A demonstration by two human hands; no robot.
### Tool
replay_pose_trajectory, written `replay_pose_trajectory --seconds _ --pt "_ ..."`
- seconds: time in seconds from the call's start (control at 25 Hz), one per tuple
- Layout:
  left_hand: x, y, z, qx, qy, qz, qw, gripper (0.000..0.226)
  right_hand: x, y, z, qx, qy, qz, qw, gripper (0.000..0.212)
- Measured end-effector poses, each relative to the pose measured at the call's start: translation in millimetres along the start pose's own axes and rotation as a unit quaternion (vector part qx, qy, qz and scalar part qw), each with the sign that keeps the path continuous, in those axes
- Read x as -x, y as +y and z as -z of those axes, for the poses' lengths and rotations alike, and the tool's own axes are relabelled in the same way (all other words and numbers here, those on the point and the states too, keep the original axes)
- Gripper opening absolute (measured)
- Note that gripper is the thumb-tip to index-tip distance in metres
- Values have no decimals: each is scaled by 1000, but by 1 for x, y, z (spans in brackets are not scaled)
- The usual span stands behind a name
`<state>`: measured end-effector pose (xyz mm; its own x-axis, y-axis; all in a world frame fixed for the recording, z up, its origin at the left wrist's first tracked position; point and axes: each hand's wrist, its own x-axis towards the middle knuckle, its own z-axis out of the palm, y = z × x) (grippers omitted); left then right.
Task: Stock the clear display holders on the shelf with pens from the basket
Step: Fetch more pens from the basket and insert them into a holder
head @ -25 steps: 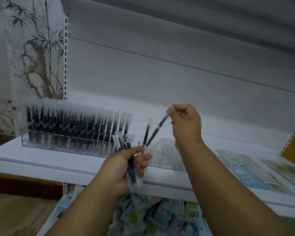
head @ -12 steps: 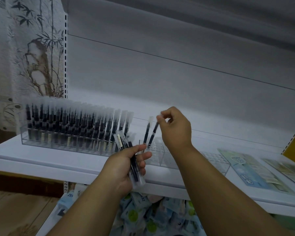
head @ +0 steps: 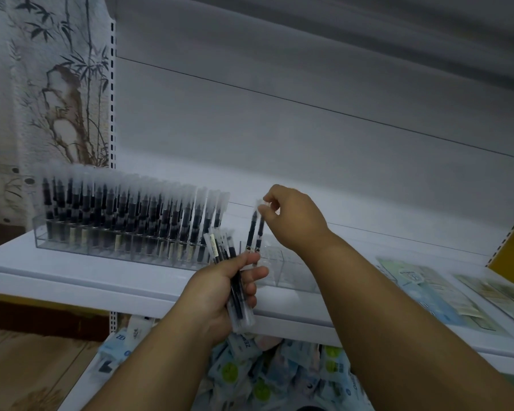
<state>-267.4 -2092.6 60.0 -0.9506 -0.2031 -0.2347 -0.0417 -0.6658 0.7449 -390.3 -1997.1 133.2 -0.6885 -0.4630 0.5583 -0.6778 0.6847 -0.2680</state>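
Shelf [head: 72, 280]: white and wide, running left to right, both clear holders standing on it, flat printed packets [head: 422, 295] lying at its right end.
Full holder [head: 125, 247]: on the left, packed tight with upright sleeved black pens, unchanged from a second ago.
Second holder [head: 291, 271]: clear, right of the full one, just beyond the left hand; two pens now stand in its left end.
Change: a second ago the right-hand pen slanted, top toward the right, tip aimed down-left at the holder; now it is nearly upright, beside the pen [head: 252, 229] already standing there.
Right hand [head: 294, 218]: it has come left and lower, forearm reaching in from the lower right, wrist bent, knuckles up, thumb and forefinger pinching the clear top of the pen's sleeve.
Held pen [head: 261, 229]: long axis close to vertical, dark barrel down into the slot, clear sleeve end up.
Left hand [head: 220, 292]: fingers wrapped round a bundle, held just in front of the shelf edge, much as before.
Bundle of pens [head: 235, 289]: several sleeved pens, tops tilted up-left, lower ends poking out below the palm.
Below the shelf: a heap of blue-and-green packets [head: 279, 372].
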Motion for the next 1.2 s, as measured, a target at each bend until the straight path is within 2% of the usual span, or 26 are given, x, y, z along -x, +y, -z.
replay_pose_trajectory --seconds 0.08,0.12,0.16,0.2,0.28,0.36,0.44,0.52,0.6,0.68,0.76,0.84,0.88,0.96,1.04,1.08,1.2 --pt "1 2 1 -4 -16 -5 1000 24 10 -3 6 -15 81 11 997 19" --pt "1 2 0 -8 -25 -9 1000 24 16 -7 10 -44 91 9 995 17" --pt "1 2 -1 -14 -32 -12 999 25 20 -10 12 -95 58 -1 994 15" --pt "1 2 -3 -23 -40 -14 999 25 24 -14 13 -159 -13 -23 987 15" --pt "2 0 -7 -40 -54 -16 998 26 29 -20 12 -272 -149 -74 948 14" --pt "3 -2 -9 -46 -60 -14 997 29 30 -19 12 -326 -198 -91 920 14" --pt "2 -3 -8 -37 -64 -8 997 35 29 -14 12 -351 -156 -110 917 14" --pt "1 -3 -6 -25 -62 -6 998 36 27 -7 13 -362 -59 -150 918 12" --pt "-2 -3 -5 -18 -56 -14 998 33 27 -1 15 -301 6 -138 944 10" --pt "-4 -1 -7 -8 -50 -23 998 29 35 4 11 -108 18 -21 994 17" --pt "-5 2 -9 -3 -49 -27 998 28 45 9 2 55 37 105 992 25" --pt "-4 4 -12 -1 -54 -28 998 29 51 15 -4 101 88 149 980 24" --pt "-3 4 -13 -1 -53 -28 998 30 51 19 -4 91 115 141 979 21" --pt "-2 4 -12 1 -40 -33 999 31 45 25 -2 10 145 44 988 17" --pt "-3 3 -10 9 -28 -35 999 29 35 30 -3 -98 129 -81 984 19" --pt "-4 3 -8 14 -25 -32 999 28 32 30 -5 -133 112 -116 978 17" --pt "-5 1 -7 16 -20 -31 999 26 32 25 -12 -151 68 -130 978 11"
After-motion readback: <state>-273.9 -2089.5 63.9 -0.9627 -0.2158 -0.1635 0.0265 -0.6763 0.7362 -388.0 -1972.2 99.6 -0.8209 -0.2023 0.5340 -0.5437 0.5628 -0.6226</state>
